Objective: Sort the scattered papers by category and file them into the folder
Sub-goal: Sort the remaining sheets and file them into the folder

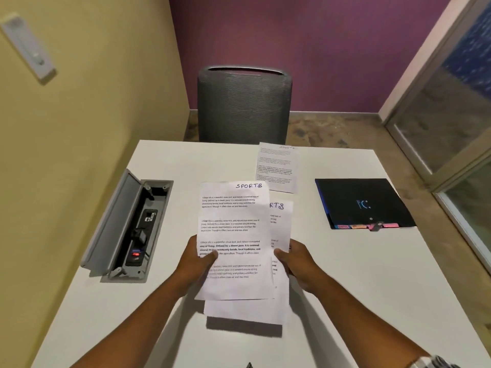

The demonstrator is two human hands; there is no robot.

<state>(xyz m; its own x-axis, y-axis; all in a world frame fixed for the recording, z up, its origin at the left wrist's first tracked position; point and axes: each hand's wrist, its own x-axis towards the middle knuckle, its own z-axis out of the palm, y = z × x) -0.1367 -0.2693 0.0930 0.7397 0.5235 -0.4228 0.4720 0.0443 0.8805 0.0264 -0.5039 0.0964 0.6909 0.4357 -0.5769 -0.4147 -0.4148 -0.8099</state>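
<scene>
Dim, soft indoor light; the held papers (233,235) cast a shadow below; edges bend and blur.

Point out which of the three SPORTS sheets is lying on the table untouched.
The far sheet, flat on the table near the chair. The front sheet and the sheet behind it are held up by the left hand and right hand.
</scene>
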